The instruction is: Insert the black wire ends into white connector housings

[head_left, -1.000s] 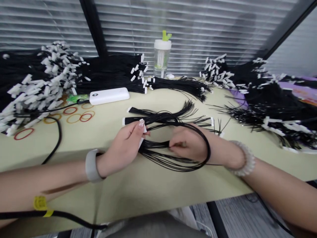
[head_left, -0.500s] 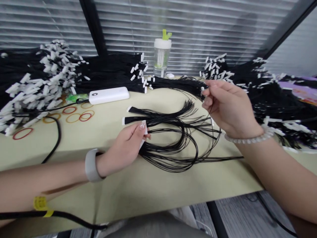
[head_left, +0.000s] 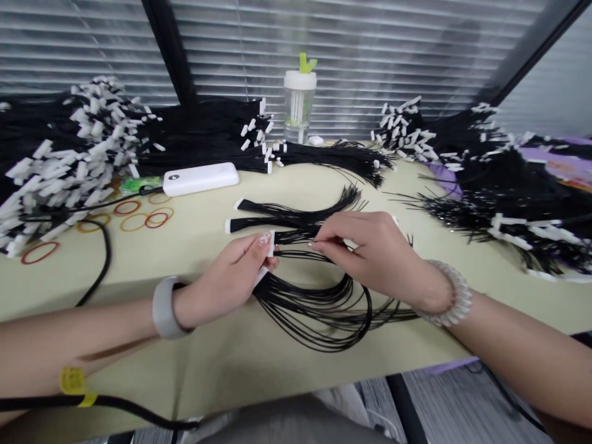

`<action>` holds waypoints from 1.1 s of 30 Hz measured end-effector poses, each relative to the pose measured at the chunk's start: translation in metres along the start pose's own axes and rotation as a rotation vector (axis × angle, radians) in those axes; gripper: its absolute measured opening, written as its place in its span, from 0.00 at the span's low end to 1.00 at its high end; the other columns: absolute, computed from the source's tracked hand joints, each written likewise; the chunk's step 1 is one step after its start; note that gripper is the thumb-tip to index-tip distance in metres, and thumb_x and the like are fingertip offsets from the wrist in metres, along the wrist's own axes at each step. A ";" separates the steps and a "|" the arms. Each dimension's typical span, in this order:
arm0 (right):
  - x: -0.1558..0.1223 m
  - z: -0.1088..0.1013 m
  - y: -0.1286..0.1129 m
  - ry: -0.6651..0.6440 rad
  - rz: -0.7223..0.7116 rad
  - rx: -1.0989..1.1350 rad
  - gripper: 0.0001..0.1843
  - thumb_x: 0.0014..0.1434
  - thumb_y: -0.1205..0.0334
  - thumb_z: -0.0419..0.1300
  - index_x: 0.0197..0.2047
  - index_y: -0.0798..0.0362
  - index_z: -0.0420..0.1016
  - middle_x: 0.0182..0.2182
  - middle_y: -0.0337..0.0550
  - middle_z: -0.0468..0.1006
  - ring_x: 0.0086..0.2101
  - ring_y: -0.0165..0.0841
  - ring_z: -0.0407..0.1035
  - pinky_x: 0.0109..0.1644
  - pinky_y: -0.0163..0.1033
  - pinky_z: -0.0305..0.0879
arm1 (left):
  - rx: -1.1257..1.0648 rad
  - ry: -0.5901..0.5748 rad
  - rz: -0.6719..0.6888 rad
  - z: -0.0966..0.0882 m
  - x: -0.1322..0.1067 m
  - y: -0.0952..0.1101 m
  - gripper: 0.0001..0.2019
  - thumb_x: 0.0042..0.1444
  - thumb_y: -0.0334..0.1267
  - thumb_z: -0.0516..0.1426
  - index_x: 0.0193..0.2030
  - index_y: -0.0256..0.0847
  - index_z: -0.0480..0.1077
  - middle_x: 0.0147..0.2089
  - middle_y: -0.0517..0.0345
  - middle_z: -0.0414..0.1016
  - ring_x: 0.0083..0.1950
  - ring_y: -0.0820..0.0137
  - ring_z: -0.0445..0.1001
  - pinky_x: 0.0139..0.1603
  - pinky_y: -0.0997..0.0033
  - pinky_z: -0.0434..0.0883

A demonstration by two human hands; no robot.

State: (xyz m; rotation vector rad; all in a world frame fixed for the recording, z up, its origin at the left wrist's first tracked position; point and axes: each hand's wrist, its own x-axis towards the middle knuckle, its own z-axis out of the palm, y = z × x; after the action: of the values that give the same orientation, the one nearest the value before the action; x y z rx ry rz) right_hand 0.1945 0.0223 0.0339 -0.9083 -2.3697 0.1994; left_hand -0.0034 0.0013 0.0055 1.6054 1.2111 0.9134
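Note:
My left hand (head_left: 240, 265) is closed on a white connector (head_left: 271, 243), thumb on top, at the middle of the table. Another white connector (head_left: 261, 275) shows just below those fingers, its black wires (head_left: 319, 320) looping out to the right and back. My right hand (head_left: 370, 253) is closed in a pinch on a thin black wire, a short way right of the held connector; the fingers cover much of the wire. Two wire bundles with white connectors, an upper one (head_left: 296, 213) and a lower one (head_left: 259, 224), lie just beyond my hands.
Heaps of black cables with white connectors lie at the left (head_left: 92, 142) and right (head_left: 509, 185). A white power bank (head_left: 201, 179), several rubber bands (head_left: 133, 222) and a clear bottle (head_left: 300, 105) stand or lie toward the back. A black cable (head_left: 106, 246) crosses the left side.
My right hand has come left and toward me, from the far wires to beside the connector in my left hand. My left hand has hardly moved. The wire loop hangs lower.

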 end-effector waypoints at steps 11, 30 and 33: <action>-0.003 0.003 0.002 -0.008 -0.078 -0.155 0.09 0.56 0.64 0.50 0.30 0.55 0.70 0.27 0.38 0.71 0.29 0.24 0.63 0.31 0.30 0.57 | 0.051 -0.020 0.036 -0.001 0.000 0.001 0.19 0.58 0.44 0.43 0.20 0.38 0.61 0.20 0.63 0.59 0.21 0.76 0.56 0.22 0.76 0.56; -0.005 0.005 -0.003 0.080 -0.483 -0.608 0.08 0.55 0.68 0.51 0.27 0.55 0.68 0.26 0.38 0.72 0.29 0.27 0.63 0.30 0.35 0.57 | 0.071 -0.038 0.007 -0.002 0.000 0.003 0.19 0.58 0.44 0.43 0.19 0.39 0.61 0.18 0.63 0.59 0.20 0.75 0.57 0.22 0.75 0.57; -0.004 0.012 -0.002 0.055 -0.489 -0.574 0.08 0.55 0.68 0.50 0.27 0.54 0.68 0.26 0.38 0.72 0.29 0.27 0.63 0.30 0.35 0.56 | 0.085 -0.051 0.012 -0.002 0.000 0.004 0.19 0.58 0.44 0.42 0.20 0.39 0.61 0.18 0.64 0.59 0.20 0.76 0.56 0.22 0.75 0.57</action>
State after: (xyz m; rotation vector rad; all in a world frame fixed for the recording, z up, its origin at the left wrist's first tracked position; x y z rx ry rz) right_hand 0.1891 0.0192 0.0231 -0.5221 -2.5502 -0.7168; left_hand -0.0039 0.0008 0.0095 1.6949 1.2205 0.8338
